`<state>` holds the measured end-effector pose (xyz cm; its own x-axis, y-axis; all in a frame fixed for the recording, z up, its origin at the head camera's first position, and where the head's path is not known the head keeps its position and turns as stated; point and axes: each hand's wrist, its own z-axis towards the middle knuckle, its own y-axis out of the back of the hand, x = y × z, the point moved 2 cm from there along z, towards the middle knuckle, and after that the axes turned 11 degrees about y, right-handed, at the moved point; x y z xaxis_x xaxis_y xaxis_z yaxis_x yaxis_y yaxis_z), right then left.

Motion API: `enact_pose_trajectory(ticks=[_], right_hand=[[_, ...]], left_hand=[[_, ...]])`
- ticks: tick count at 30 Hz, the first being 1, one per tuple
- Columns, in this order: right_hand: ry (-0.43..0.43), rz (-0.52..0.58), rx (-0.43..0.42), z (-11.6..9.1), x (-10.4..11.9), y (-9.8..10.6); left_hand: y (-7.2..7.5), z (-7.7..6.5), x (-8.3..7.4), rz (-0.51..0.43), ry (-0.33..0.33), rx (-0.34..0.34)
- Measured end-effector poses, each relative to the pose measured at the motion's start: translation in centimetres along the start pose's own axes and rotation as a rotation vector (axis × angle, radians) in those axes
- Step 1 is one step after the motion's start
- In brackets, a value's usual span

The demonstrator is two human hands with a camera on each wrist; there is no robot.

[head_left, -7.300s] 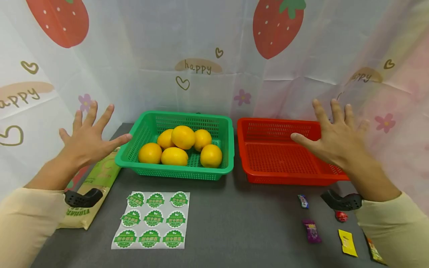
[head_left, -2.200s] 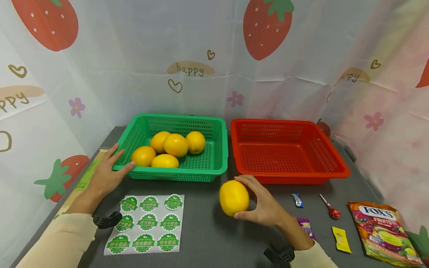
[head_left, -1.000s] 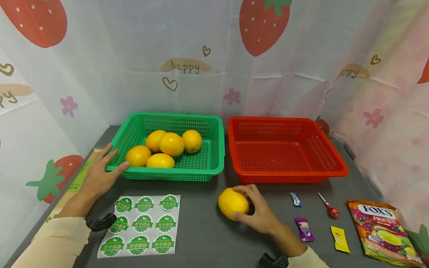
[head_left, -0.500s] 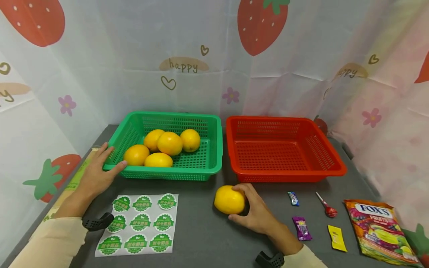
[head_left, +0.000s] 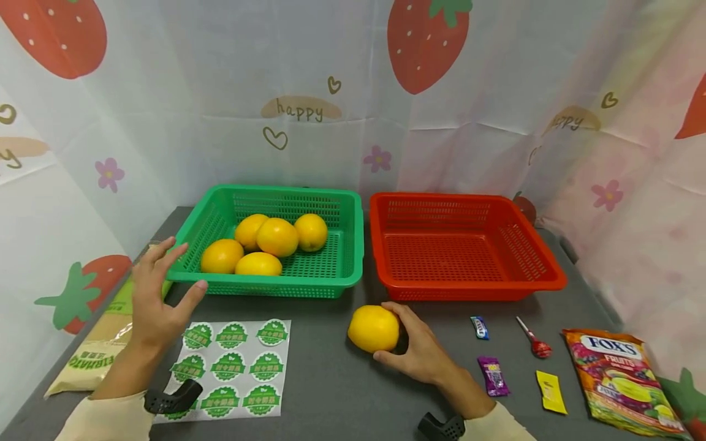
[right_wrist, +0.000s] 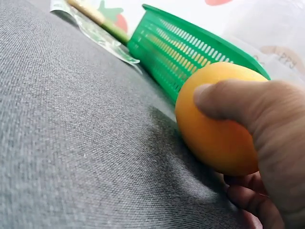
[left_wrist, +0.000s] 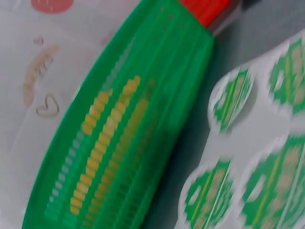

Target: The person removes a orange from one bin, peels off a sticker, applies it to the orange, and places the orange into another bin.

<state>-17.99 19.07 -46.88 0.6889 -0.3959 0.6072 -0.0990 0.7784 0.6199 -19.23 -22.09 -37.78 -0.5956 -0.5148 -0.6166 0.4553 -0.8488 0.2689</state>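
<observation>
In the head view my right hand [head_left: 416, 346] holds a yellow-orange orange [head_left: 373, 329] low at the grey table, in front of the gap between two baskets. The right wrist view shows the thumb [right_wrist: 228, 98] across the orange's side and other fingers curled beneath. My left hand [head_left: 157, 306] is spread beside the front left corner of the green basket [head_left: 276, 286], holding nothing. Several more oranges [head_left: 277, 237] lie inside that basket. A sheet of round green stickers [head_left: 228, 366] lies in front of it, partly behind the left wrist strap.
A red basket [head_left: 469, 291] stands right of the green one. Small wrapped candies [head_left: 493, 375], a lollipop [head_left: 534, 340] and a Fox's candy bag [head_left: 623, 383] lie at the right. A green-and-beige packet [head_left: 94, 361] lies at the left edge. A printed curtain [head_left: 331, 55] hangs behind.
My right hand has taken an orange out of the green basket and brought it down to the table. The left hand went to the basket's corner, then drew back towards me.
</observation>
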Motion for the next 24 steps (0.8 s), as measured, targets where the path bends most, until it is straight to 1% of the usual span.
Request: enact_pose_trajectory(ticks=[2,4,5,7,9,10,11,15,18,21,24], right_hand=[[-0.007,0.000,0.005,0.1,0.0,0.0],[-0.007,-0.001,0.003,0.1,-0.1,0.0],[-0.005,0.000,0.001,0.1,-0.2,-0.1],[0.001,0.001,-0.005,0.1,-0.3,-0.1],[0.004,0.006,-0.005,0.0,-0.3,-0.1],[0.003,0.010,-0.001,0.0,-0.3,-0.1],[0.001,0.012,0.006,0.0,-0.3,-0.2],[-0.021,0.030,0.036,0.0,-0.2,-0.2],[-0.033,0.044,0.046,-0.1,-0.1,-0.2],[-0.036,0.059,0.050,-0.2,0.0,-0.2],[-0.033,0.063,0.057,-0.2,-0.2,-0.3]], left_hand=[[-0.7,-0.4,-2.0,-0.049,-0.036,-0.029],[-1.4,-1.0,-3.9,-0.105,-0.060,-0.029],[-1.9,-1.3,-4.6,-0.124,-0.067,-0.020],[-2.8,-2.1,-4.9,-0.156,-0.079,0.014],[-3.7,-3.0,-4.7,-0.170,-0.071,0.065],[-4.2,-3.4,-4.3,-0.169,-0.064,0.088],[-4.6,-3.8,-3.9,-0.161,-0.044,0.113],[-6.0,-5.5,-1.6,-0.109,0.064,0.220],[-6.8,-6.6,-0.4,-0.064,0.141,0.288],[-7.3,-7.5,0.6,-0.051,0.199,0.321],[-7.8,-8.0,1.4,-0.046,0.234,0.335]])
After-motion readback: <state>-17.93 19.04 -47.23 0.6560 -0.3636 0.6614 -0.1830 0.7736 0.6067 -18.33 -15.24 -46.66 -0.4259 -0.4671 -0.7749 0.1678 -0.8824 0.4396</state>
